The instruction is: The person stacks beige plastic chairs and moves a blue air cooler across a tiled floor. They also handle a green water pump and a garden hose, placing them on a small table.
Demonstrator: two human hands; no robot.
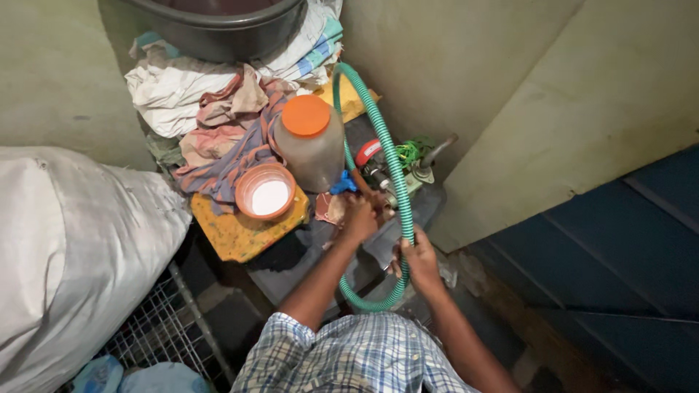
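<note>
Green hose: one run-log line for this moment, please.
left hand: at tap fittings | right hand: grips green hose | orange-lidded jar: beside

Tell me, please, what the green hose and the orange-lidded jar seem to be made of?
The green hose, gripped by the right hand, looks like ribbed flexible plastic: pale spiral bands and an easy loop. The jar seems cloudy, translucent plastic with a matte orange plastic lid. The left hand is at the hose end near a dull metal-looking tap.
</note>
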